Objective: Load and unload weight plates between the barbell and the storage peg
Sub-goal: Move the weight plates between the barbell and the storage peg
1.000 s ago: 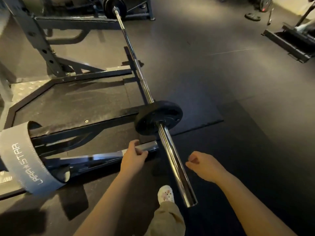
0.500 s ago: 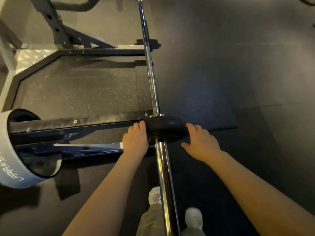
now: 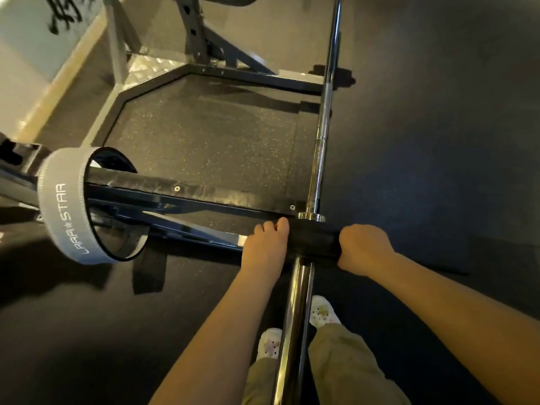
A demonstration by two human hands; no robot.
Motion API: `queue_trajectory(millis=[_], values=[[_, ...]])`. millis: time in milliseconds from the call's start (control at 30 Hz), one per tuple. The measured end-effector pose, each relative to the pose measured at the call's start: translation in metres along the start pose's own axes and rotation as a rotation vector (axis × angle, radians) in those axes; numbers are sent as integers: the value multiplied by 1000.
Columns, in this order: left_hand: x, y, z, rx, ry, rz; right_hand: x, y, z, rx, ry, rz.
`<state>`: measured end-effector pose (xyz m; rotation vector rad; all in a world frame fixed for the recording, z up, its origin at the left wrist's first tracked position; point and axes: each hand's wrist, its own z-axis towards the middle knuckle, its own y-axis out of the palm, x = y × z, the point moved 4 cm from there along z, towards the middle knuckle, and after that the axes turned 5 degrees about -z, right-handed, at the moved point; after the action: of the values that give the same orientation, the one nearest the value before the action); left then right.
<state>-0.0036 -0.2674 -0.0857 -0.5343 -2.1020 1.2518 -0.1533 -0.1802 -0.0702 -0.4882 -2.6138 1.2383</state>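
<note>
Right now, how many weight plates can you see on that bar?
1. A single black weight plate sits on the barbell sleeve against the collar, seen edge-on, with the left hand and right hand gripping its sides. The bar's far end is out of view, so more may be hidden.

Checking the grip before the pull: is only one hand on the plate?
No, the left hand and right hand hold opposite edges of the black plate on the barbell.

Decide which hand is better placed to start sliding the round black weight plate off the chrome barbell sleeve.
Right, marginally. The right hand is curled closed around the round black weight plate's rim, while the left hand lies flatter against the opposite rim. Both touch it on the chrome barbell sleeve, so both should pull.
</note>
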Motion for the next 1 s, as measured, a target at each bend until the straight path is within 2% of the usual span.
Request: queue_trajectory(millis=[267,400,1000], values=[[12,-2,-6,22,-130,12,16,8,-6,51,-140,181],[15,-6,-6,22,-157,-7,20,14,-7,61,-152,216],[9,-2,-3,30,-58,97,18,24,-9,78,-34,311]])
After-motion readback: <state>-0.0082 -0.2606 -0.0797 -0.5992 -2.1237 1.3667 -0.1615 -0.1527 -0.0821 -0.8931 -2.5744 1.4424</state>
